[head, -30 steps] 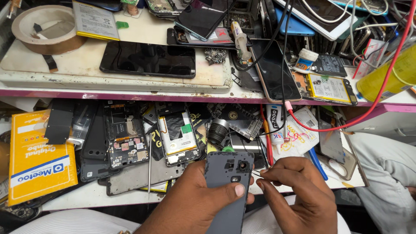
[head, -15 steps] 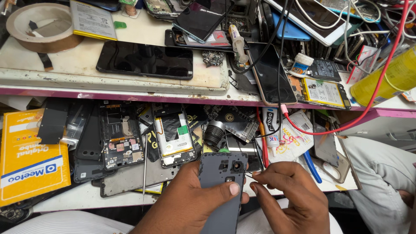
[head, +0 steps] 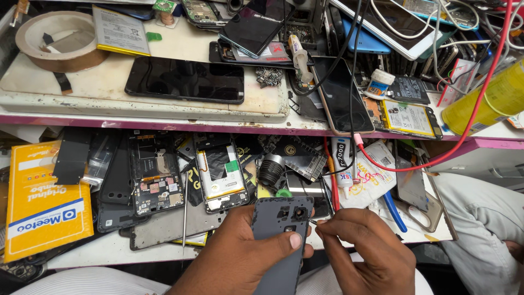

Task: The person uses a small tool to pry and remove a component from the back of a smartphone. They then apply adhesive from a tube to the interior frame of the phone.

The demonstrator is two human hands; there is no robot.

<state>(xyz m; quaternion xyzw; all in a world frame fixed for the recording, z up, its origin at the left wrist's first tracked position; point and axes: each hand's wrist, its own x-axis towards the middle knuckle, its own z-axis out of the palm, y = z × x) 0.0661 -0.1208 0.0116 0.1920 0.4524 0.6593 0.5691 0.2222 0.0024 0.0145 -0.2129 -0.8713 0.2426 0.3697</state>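
Note:
My left hand (head: 240,259) grips a dark grey phone back cover (head: 279,218) at the bottom centre, thumb pressed across its lower part. The cover's camera cutouts face up. My right hand (head: 365,251) pinches a thin metal tool (head: 312,222) whose tip touches the cover's edge beside the camera hole. Both hands hover over the front edge of a cluttered lower shelf (head: 114,248).
Opened phones with exposed boards (head: 155,175) (head: 221,173) lie on the lower shelf beside a yellow packet (head: 41,202). The upper shelf holds a black phone (head: 185,80), a tape roll (head: 54,38), batteries (head: 409,117), cables and a yellow bottle (head: 491,98).
The view has shifted slightly and my hands sit a little higher and nearer. The right hand's tool stays at the cover's camera area; the left hand keeps its grip.

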